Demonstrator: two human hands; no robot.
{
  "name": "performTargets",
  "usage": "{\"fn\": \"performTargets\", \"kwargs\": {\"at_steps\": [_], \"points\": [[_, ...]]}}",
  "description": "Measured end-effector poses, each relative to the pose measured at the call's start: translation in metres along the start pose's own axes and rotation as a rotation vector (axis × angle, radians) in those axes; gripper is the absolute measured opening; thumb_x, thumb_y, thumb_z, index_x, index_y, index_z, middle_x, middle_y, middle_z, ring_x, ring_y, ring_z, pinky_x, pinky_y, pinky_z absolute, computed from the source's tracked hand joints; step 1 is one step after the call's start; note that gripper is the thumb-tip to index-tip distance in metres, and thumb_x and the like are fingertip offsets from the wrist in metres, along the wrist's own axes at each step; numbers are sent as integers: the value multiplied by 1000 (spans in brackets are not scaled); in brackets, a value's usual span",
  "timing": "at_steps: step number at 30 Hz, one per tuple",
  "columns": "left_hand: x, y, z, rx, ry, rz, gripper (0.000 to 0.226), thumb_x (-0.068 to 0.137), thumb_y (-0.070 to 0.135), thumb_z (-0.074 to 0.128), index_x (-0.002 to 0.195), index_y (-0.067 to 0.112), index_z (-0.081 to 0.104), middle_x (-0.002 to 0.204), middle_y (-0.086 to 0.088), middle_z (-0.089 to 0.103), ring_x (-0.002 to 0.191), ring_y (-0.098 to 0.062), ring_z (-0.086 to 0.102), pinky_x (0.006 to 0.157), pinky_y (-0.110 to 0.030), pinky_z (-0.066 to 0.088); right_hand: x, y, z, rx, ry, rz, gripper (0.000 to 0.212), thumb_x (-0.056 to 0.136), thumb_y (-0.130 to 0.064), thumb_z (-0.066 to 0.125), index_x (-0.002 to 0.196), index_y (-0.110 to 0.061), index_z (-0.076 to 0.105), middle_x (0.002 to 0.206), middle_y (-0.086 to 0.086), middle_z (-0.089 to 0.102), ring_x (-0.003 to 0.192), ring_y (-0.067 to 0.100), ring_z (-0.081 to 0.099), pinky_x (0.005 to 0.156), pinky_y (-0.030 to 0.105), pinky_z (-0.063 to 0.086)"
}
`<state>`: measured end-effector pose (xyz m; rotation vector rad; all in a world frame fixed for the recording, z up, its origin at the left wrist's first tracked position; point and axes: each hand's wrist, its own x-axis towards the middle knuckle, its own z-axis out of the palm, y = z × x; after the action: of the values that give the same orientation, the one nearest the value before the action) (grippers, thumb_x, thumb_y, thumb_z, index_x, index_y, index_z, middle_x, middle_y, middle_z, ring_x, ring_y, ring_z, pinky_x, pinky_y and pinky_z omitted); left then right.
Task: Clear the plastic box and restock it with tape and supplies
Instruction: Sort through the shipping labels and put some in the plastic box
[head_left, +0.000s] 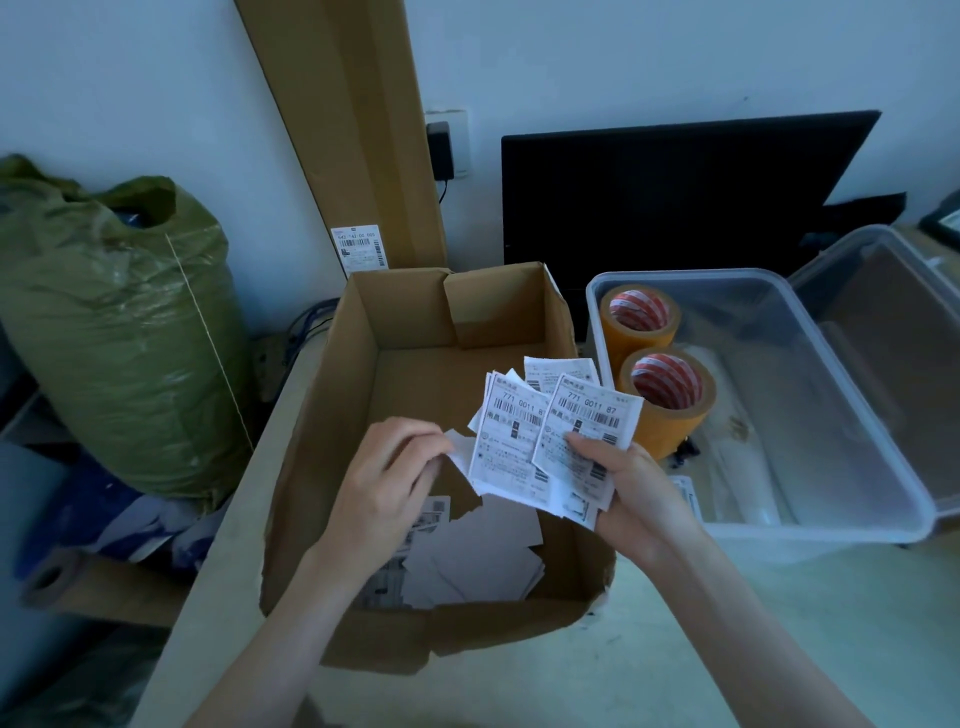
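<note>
I held a fan of labels (558, 447) over the carton (363, 364), just left of the plastic box (779, 525). My right hand (631, 491) gripped the fan from below, thumb curled across the front sheet. My left hand (387, 478) pinched a blank slip (460, 449) at the fan's left edge, fingers bent round it.

The clearing looked well along to me. More slips (467, 564) lay on the carton's floor, at its near end. The box stood open, its lid (883, 332) tipped back on the side away from the carton. Two tape rolls (667, 395) stood inside the box against the wall nearest the carton, so the restocking seemed begun. Some clear wrapping and small scraps lay on the box floor; I couldn't tell what they were. I judged the fan in my hands had yet to go into the carton, and further supplies had yet to go into the box.
</note>
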<state>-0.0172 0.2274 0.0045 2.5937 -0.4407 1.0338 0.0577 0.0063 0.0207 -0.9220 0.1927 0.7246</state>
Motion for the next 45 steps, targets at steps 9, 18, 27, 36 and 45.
{"fn": "performTargets", "kwargs": {"at_steps": [9,18,27,36,45], "points": [[12,2,-2,-16,56,70,14,96,22,53,106,13,57,103,-1,58,88,-15,55,80,-20,43,-6,-1,7,-74,-12,61,32,88,-2,59,114,-20,63,107,9,73,94,30,71,71,44,60],[32,4,-19,33,-100,144,10,86,15,59,95,14,62,93,-5,69,90,-17,54,77,-27,41,-7,-1,6,-24,-79,139,32,87,-7,60,116,-19,64,112,11,71,101,31,69,83,46,56],[46,10,-29,80,-251,177,16,84,12,58,98,18,52,98,-3,69,96,-15,50,86,-29,34,-4,0,5,34,-75,200,35,78,-11,63,112,-14,64,111,13,71,91,27,71,70,38,60],[63,8,-42,-176,-322,-32,18,89,26,47,105,29,54,100,13,61,99,-6,51,90,-11,37,-2,0,0,15,-77,242,37,76,-10,65,114,-12,63,105,13,72,91,30,71,68,40,61],[81,4,-61,-676,-22,-713,28,86,9,62,89,36,63,89,13,72,86,-8,69,67,-20,56,3,7,4,-66,84,-67,29,91,-4,57,116,-17,61,109,7,72,97,28,70,77,46,58]]}}
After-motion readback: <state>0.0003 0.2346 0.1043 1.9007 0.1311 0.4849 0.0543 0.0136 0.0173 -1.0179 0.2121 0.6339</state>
